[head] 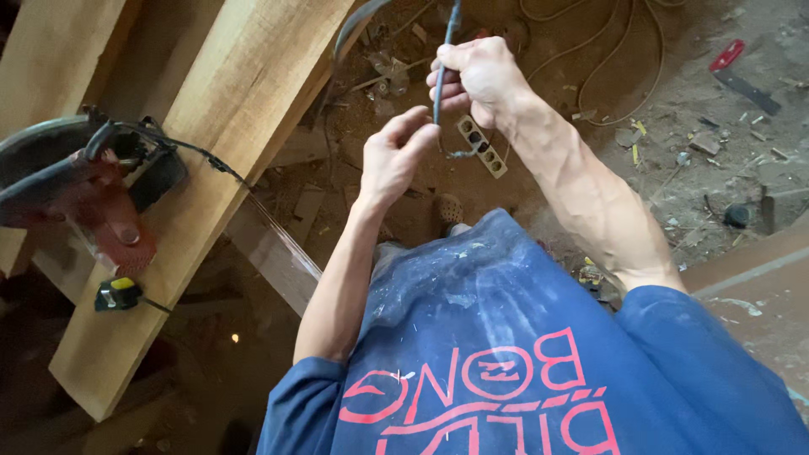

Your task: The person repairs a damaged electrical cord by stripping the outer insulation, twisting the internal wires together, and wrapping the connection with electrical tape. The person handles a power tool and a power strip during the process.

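Observation:
My right hand (pixel 476 77) is closed around a dark grey cable (pixel 445 50) that runs up and out of the top of the view. Just below it, my left hand (pixel 392 156) pinches the same cable near its lower end between thumb and fingers. The cable's bare end curls out beneath my left fingers. Both hands are raised in front of my chest, over a dirt floor. I wear a dusty blue shirt with red lettering.
A long wooden plank (pixel 202 160) runs diagonally at left, with a circular saw (pixel 84 185) resting on it and a tape measure (pixel 118 293) below. A wooden socket strip (pixel 482 146) lies on the floor under my hands. Cords, wood scraps and a red-handled tool (pixel 726 56) litter the ground.

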